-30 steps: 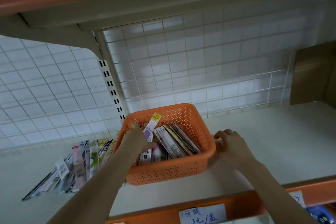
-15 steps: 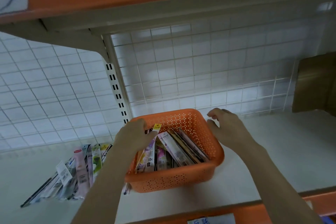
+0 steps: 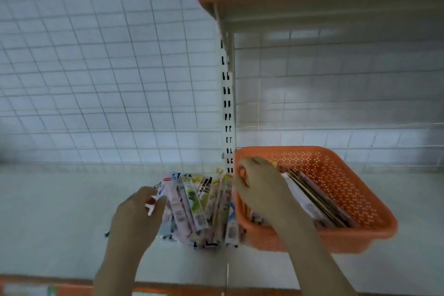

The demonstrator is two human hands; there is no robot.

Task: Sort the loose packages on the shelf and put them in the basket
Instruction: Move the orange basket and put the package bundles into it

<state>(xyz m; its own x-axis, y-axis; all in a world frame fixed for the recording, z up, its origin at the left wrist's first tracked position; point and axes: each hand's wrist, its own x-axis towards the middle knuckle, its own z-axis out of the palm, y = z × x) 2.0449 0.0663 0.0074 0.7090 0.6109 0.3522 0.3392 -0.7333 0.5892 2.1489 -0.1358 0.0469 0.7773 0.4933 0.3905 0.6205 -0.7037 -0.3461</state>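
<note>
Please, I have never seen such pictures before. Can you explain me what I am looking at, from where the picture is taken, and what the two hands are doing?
There is no machine here. A person wears a camera on the head, so you look forward and down at their own two arms. They stand at a shop shelf with a wire grid behind it. On the shelf lies a fan of loose packages, long and thin. To the right of them stands an orange basket with more packages already inside. The left hand touches the left edge of the loose pile; the picture is too blurred to tell whether its fingers grip one. The right hand reaches over the basket's near left corner; what it holds, if anything, is hidden.
</note>
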